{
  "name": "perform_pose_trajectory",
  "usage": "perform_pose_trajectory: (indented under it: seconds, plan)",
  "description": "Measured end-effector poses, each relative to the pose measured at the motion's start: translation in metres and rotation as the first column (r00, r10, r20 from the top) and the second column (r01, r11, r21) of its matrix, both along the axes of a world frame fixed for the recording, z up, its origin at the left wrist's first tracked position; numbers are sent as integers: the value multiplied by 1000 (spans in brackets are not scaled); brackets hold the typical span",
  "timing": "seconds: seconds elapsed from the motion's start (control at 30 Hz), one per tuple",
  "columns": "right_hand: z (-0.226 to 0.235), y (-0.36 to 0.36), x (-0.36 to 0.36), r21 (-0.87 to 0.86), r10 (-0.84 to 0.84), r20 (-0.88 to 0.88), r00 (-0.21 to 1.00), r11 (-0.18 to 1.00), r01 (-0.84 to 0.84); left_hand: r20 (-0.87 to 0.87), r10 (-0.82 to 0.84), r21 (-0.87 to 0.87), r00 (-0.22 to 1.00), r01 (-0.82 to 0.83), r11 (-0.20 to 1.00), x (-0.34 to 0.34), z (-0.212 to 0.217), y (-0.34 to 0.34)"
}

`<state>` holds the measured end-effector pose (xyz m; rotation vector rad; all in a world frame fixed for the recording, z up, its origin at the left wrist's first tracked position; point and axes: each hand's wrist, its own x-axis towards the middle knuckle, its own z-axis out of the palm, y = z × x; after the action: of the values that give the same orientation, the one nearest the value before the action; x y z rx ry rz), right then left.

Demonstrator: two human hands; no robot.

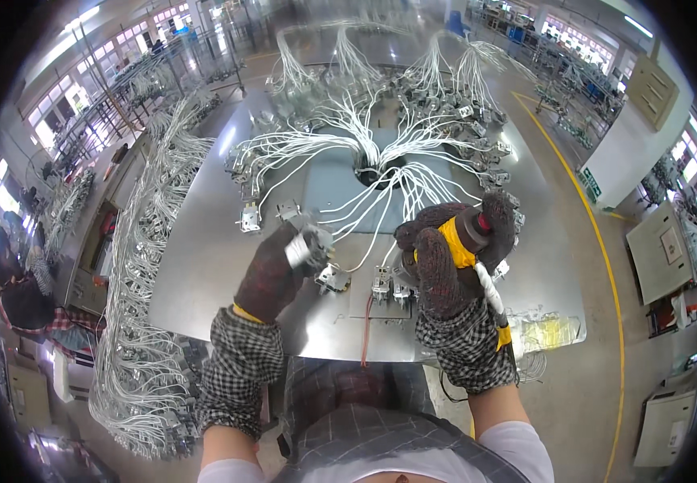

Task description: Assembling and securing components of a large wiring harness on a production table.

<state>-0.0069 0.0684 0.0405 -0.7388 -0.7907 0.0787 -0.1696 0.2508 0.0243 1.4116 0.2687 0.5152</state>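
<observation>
My left hand (269,272), in a dark knit glove, is closed around a small metal connector part (310,248), slightly blurred. My right hand (438,278), gloved the same way, grips a dark hand tool wrapped in yellow tape (456,243); its exact kind I cannot make out. A taped cord (490,291) hangs from the tool past my wrist. Between the hands, metal connectors (333,278) on white wires (364,217) lie on the shiny metal table (211,274). Another connector (381,282) sits at the front edge beside a reddish-brown cable (367,330).
White wires fan out from a dark round hole (380,172) mid-table to several connectors around it. A long heap of wired connectors (151,266) stands at the left. A clear plastic bag (550,332) lies at the right front corner. A person (30,298) sits far left; a pillar (634,145) stands right.
</observation>
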Motion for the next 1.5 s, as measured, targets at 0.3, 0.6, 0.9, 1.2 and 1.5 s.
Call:
perform_pose_trajectory:
  seconds: [0.3,0.6,0.9,1.2,1.5]
  plan:
    - [39,-25,2,72,-181,-62,982,980,185,-21,-132,504,991,124,855,34,-3,-53]
    - [30,-14,17,123,-277,12,961,954,273,-261,-119,631,958,263,730,43,-14,-50]
    - [10,-15,17,-3,-116,158,981,993,118,-357,6,761,934,287,582,30,-9,-34]
    - [24,-16,-7,-136,-229,-21,973,965,224,-427,22,764,904,348,543,45,-3,-49]
    - [3,-19,-5,-267,-91,165,982,954,133,-44,76,870,996,1,494,42,-13,-33]
